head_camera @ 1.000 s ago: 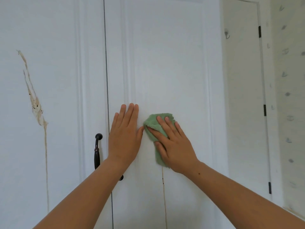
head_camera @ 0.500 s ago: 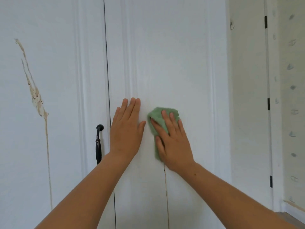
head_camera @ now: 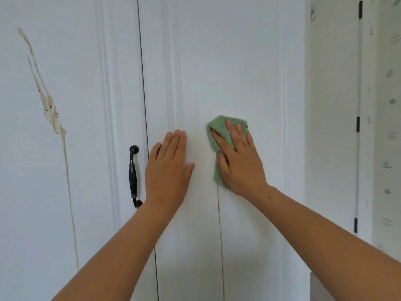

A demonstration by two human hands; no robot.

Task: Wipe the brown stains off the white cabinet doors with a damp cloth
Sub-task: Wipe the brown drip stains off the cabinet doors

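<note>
Right cabinet door (head_camera: 227, 61) is braced by the left hand (head_camera: 167, 168), laid flat with fingers together, just right of the black handle (head_camera: 132, 177); green cloth (head_camera: 219, 135) is pressed to it under the spread right hand (head_camera: 240, 164); thin brown drip (head_camera: 221, 240) is seen below the cloth; a larger stain (head_camera: 51, 109) is left on the left door (head_camera: 76, 148).

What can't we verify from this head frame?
- Stain on right door: its top is hidden under the green cloth and right hand; its lower end is cut by the frame edge.
- Handle: base is behind the left hand.
- Cloth dampness: not visible.
</note>
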